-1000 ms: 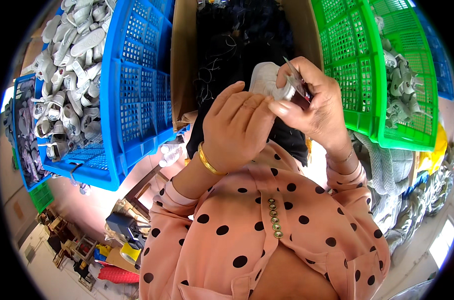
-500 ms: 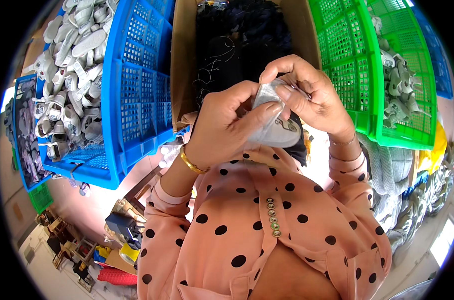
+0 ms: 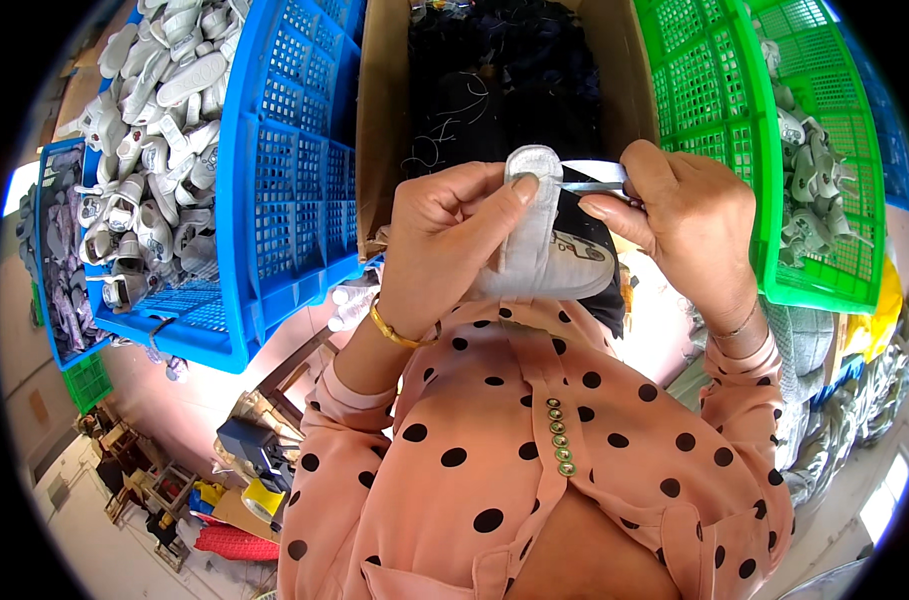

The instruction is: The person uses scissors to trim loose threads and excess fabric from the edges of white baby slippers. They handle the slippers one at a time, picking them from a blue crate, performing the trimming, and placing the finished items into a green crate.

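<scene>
My left hand [image 3: 444,235] is closed on a small white fabric shoe [image 3: 564,270], with the thumb pressing on its upright strap [image 3: 534,215]. The shoe's rounded toe points right and carries a dark printed or stitched motif. In my right hand [image 3: 694,215] is a slim metal tool that looks like thread snips [image 3: 592,186]; its handle is mostly hidden by the fingers. The pointed metal end reaches left to the strap's edge, close to my left thumb. A pale band shows just above the blade; I cannot tell what it is.
An open cardboard box [image 3: 382,130] with dark fabric pieces stands ahead. At left, a blue plastic crate [image 3: 299,190] holds many small white shoes [image 3: 149,190]. Green crates [image 3: 709,120] at right hold more white shoes [image 3: 812,175]. A purple-filled blue crate [image 3: 69,350] sits farther left.
My hands have drawn apart, the right one moving to the right. The strap now stands upright and flat in the left hand, and the metal blade has come into sight beside it.
</scene>
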A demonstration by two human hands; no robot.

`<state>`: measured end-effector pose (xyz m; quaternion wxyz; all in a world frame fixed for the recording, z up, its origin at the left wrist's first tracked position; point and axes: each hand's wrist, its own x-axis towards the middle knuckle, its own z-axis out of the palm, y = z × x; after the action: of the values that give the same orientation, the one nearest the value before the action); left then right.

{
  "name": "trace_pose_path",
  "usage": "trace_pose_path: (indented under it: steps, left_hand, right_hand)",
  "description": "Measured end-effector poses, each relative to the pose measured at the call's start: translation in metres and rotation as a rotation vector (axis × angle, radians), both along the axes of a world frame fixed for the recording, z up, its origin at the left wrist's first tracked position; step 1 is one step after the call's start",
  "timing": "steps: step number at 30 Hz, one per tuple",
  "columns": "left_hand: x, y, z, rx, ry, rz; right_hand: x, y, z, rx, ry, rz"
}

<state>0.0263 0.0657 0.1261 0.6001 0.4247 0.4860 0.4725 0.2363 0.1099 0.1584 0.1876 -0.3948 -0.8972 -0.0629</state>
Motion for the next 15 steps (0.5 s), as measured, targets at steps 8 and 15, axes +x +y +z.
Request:
trace_pose_path:
  steps: [8,15]
  left_hand:
    - [0.0002,-0.0037,0.0002,-0.011,0.002,0.009]
    - [0.0028,-0.0083,-0.0048,0.057,-0.018,0.01]
  right_hand:
    - [-0.0051,-0.002,0.0078,0.097,-0.156,0.01]
    - [-0.0044,-0.0029,0.0047,0.028,-0.125,0.02]
